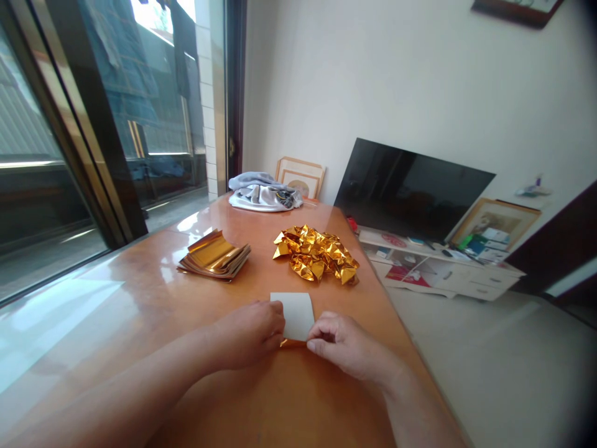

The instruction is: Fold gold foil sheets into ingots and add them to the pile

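Observation:
A small sheet of paper (297, 314), white side up with a gold edge showing at its near side, lies on the glossy wooden table (140, 298). My left hand (249, 333) pinches its near left edge with curled fingers. My right hand (342, 345) pinches its near right corner, fingers closed. Beyond the sheet sit a stack of flat gold foil sheets (214, 255) to the left and a heap of folded gold foil pieces (317, 252) to the right.
A bundle of grey and white cloth (263, 193) lies at the table's far end, with a framed picture (301, 177) behind it. Right of the table stand a dark television (410, 190) and a low white cabinet (443, 267). Glass sliding doors (93, 137) run along the left.

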A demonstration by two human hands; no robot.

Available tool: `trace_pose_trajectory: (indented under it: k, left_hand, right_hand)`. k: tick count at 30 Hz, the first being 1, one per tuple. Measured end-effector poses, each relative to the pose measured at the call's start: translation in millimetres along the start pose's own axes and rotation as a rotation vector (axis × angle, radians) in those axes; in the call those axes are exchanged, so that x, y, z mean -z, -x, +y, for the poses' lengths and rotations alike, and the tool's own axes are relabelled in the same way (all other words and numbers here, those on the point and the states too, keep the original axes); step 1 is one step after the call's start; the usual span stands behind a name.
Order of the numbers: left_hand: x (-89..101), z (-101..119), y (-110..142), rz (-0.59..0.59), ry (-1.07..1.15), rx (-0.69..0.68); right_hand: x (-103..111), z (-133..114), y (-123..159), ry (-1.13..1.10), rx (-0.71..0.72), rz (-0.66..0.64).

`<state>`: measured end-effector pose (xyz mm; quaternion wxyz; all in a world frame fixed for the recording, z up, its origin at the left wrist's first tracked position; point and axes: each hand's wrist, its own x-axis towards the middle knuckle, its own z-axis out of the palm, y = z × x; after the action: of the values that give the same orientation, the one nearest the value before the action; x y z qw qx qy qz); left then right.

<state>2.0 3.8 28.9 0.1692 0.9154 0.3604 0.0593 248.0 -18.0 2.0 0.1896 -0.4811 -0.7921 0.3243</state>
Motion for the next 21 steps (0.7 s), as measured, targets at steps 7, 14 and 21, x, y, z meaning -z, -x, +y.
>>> trace_pose_trajectory:
  k: [7, 14, 21]
  left_hand:
    - [2.3, 0, 0, 0.006, -0.069, 0.039]
    - [-3.0, -1, 5, -0.047, 0.009, 0.018]
    - [-6.7, 3, -5, 0.094, -0.167, 0.045]
  right_hand:
    - [0, 2, -3, 0.012, 0.012, 0.002]
    - [0, -1, 0, -0.037, 0.005, -0.079]
    - [-7, 3, -7, 0.06, 0.061, 0.187]
